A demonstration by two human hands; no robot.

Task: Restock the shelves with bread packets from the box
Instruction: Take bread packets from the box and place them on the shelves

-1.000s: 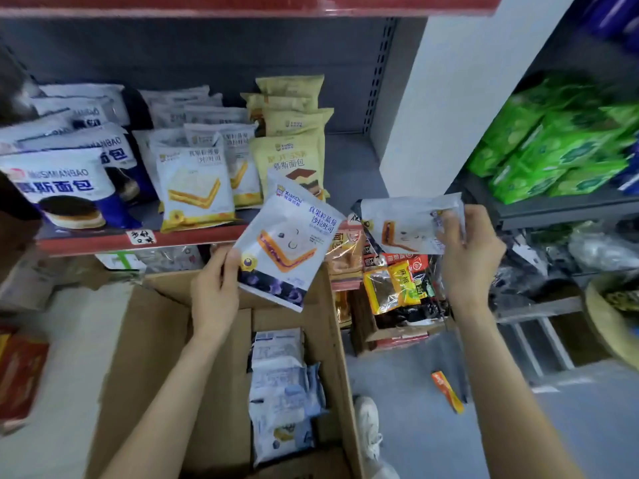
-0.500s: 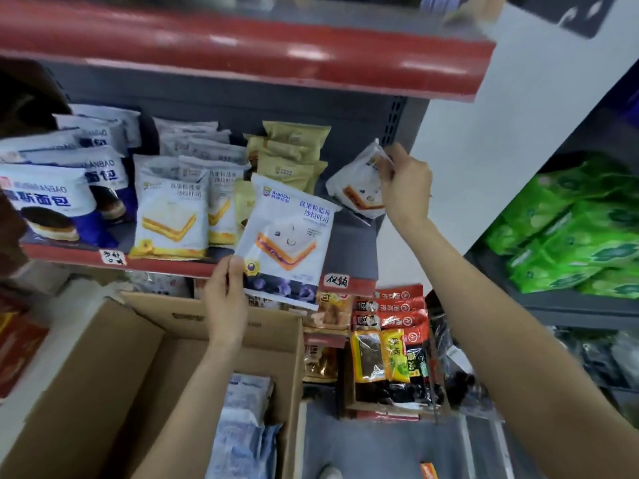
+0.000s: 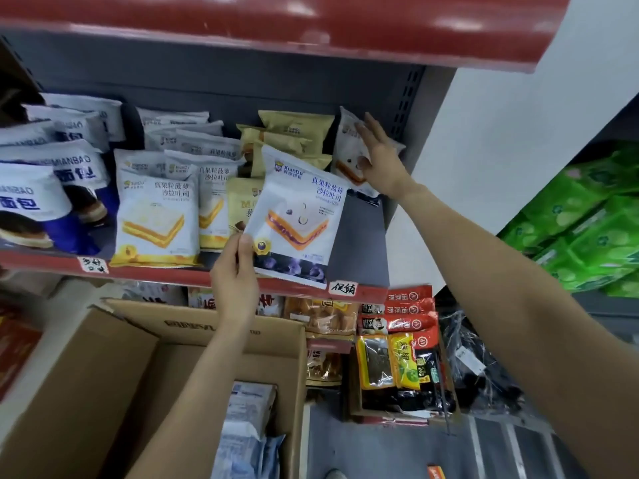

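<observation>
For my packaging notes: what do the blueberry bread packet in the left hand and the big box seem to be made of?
Blueberry bread packet: seems thin printed plastic film, slightly glossy, with a crimped serrated bottom edge. Box: looks like matte brown corrugated cardboard, judging by its folded flaps and dull surface.

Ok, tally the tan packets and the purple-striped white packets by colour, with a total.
tan packets: 4 visible, stacked on the shelf
purple-striped white packets: 2, one pinched by the left hand, one leaning at the shelf back under the right hand
Total: 6
</observation>
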